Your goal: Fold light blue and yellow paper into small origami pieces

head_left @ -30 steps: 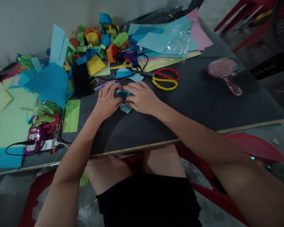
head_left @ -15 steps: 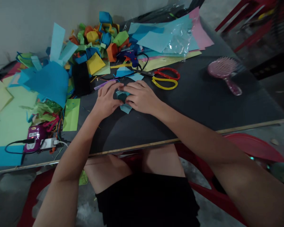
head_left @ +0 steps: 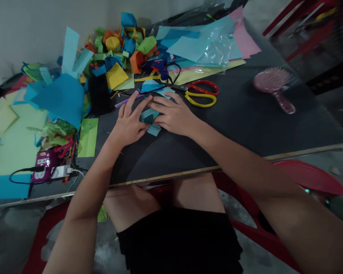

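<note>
A small folded piece of light-blue paper (head_left: 149,115) lies between my hands on the dark tabletop, with a flap pointing toward me. My left hand (head_left: 131,120) curves around its left side, thumb at the lower edge and forefinger at the top, other fingers raised and spread. From the right, my right hand (head_left: 175,114) grips it with thumb and fingers; the exact contact is partly hidden by the fingers. Just beyond my fingertips are cut blue paper scraps (head_left: 152,85) and a purple stick-like thing (head_left: 125,102). Scissors (head_left: 201,99) with red and yellow handles rest right of them.
Colourful folded paper pieces (head_left: 112,43) pile against the wall, beside a blue glue gun (head_left: 160,68). A black phone (head_left: 99,95) lies left. Paper sheets (head_left: 185,47), a pink hairbrush (head_left: 273,85) and a purple power adapter (head_left: 45,163) with cables are also on the table.
My left hand's fingers have lifted and spread wider, and my right forefinger has extended. The folded paper stays between both hands. The whole view has shifted slightly.
</note>
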The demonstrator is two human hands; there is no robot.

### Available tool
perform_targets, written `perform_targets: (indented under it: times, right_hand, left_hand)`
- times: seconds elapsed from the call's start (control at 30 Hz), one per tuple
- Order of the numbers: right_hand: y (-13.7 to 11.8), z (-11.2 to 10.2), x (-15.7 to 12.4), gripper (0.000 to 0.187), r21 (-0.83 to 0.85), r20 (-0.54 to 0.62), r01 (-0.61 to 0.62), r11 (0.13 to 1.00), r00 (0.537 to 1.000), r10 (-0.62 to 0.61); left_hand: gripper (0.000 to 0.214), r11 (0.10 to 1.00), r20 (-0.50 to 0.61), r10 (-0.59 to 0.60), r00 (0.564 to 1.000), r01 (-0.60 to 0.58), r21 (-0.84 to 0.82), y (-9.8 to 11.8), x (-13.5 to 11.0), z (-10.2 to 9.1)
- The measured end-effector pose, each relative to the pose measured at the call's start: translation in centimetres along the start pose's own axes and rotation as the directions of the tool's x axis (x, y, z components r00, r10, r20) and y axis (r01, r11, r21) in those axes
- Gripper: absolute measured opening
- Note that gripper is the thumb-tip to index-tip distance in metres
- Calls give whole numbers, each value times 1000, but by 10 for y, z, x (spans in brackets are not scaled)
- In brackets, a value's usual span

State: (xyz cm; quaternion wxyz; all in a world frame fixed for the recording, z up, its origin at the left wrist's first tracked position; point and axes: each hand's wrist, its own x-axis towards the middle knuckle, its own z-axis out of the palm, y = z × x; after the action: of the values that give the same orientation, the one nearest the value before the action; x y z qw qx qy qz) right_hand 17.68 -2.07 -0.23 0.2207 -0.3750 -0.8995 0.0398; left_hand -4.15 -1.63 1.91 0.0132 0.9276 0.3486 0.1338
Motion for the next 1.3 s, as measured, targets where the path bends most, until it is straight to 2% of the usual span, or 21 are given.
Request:
perform_targets:
  times: [0.13, 0.57, 0.97, 1.2, 1.3]
  right_hand:
    - [-1, -2, -2, 29, 5, 5, -2, 1000, 1000, 2]
    - [2, -12, -14, 30, 35, 27, -5, 999, 1000, 4]
    - [14, -5, -10, 19, 41, 36, -3, 999, 999, 2]
    - [17, -10, -9, 30, 103, 76, 6, 995, 997, -14]
    - [18, -5, -8, 26, 118, 56, -13, 993, 998, 6]
  left_hand:
    - [16, 1000, -11, 13, 1000, -13, -14, 2, -1, -1]
    - [25, 998, 31, 57, 998, -57, 10, 11, -5, 0]
    - [28, 999, 17, 36, 999, -36, 0, -3, -1, 10]
    - [25, 999, -8, 42, 999, -42, -19, -5, 2, 18]
    - [31, 999, -49, 5, 999, -7, -36, -7, 3, 23]
